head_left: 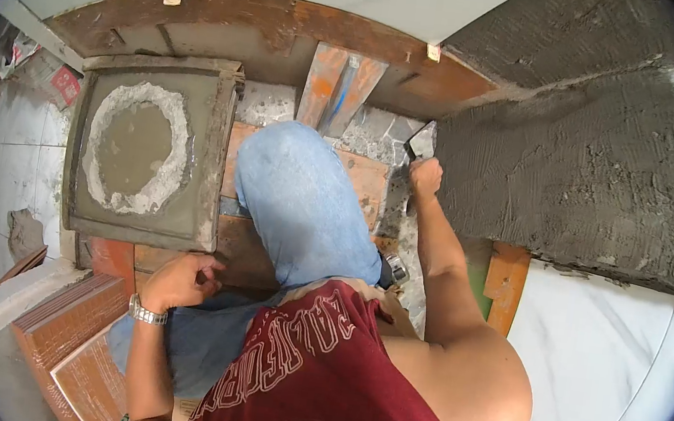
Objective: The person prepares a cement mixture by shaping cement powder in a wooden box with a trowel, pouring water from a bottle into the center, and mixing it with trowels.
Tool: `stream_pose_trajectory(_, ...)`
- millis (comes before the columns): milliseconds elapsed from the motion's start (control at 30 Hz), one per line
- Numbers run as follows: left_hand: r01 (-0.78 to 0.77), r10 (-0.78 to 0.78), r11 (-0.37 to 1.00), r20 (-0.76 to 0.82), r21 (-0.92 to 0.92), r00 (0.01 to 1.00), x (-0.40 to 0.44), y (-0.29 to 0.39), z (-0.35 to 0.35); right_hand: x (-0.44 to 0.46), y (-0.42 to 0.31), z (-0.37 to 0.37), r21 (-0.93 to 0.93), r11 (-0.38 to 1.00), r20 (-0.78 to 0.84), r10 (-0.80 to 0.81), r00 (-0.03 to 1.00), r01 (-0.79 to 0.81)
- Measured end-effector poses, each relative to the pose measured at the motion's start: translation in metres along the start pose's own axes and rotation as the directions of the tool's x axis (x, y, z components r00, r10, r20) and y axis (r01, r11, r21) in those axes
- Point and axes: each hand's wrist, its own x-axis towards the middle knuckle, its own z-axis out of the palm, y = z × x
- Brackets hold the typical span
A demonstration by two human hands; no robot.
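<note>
My right hand (pixel 425 177) is closed around the handle of a small trowel (pixel 424 141). The trowel's pale blade points up, close to the left edge of a wall coated in grey mortar (pixel 577 173). My left hand (pixel 181 282), with a metal watch at the wrist, is curled loosely over my thigh; nothing shows in its fingers. Just above it stands a wooden-framed box (pixel 216 154) holding wet grey mix. A ring of pale, dry-looking powder (pixel 182 128) lies on that mix around a wet middle.
Stacked brown tiles (pixel 77 338) lie at lower left. A long stained board (pixel 243 18) runs along the back under white tiles. An orange-stained metal piece (pixel 318 86) leans against it. A white marbled surface (pixel 589 351) is at right, beside an orange strip of wood (pixel 504 286).
</note>
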Motion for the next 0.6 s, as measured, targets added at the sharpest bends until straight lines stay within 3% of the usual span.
stream_pose_trajectory(100, -0.045, 0.052, 0.996, -0.089, 0.08, 0.995, -0.009, 0.002, 0.002, -0.024, -0.014, -0.024, -0.025, 0.999, -0.09, 0.026, 0.996, -0.028)
stream_pose_trajectory(333, -0.224, 0.248, 0.96, -0.135, 0.17, 0.959, -0.026, 0.015, 0.0, -0.09, -0.002, -0.097, -0.18, 0.94, -0.075, -0.308, 0.948, 0.291)
stream_pose_trajectory(433, -0.338, 0.373, 0.923, -0.215, 0.184, 0.902, -0.032, 0.016, 0.001, -0.129, -0.017, -0.137, -0.164, 0.85, -0.098, -0.519, 0.849, 0.501)
stream_pose_trajectory(467, -0.341, 0.381, 0.918, -0.216, 0.202, 0.899, -0.033, 0.017, 0.001, -0.141, -0.026, -0.151, -0.2, 0.776, -0.114, -0.624, 0.773, 0.598)
stream_pose_trajectory(533, -0.337, 0.388, 0.91, -0.215, 0.239, 0.896, -0.037, 0.019, 0.002, -0.167, -0.065, -0.186, -0.108, 0.702, -0.137, -0.712, 0.689, 0.704)
stream_pose_trajectory(600, -0.328, 0.356, 0.93, -0.179, 0.165, 0.917, -0.037, 0.013, 0.007, -0.194, -0.113, -0.218, -0.002, 0.601, -0.158, -0.789, 0.593, 0.799)
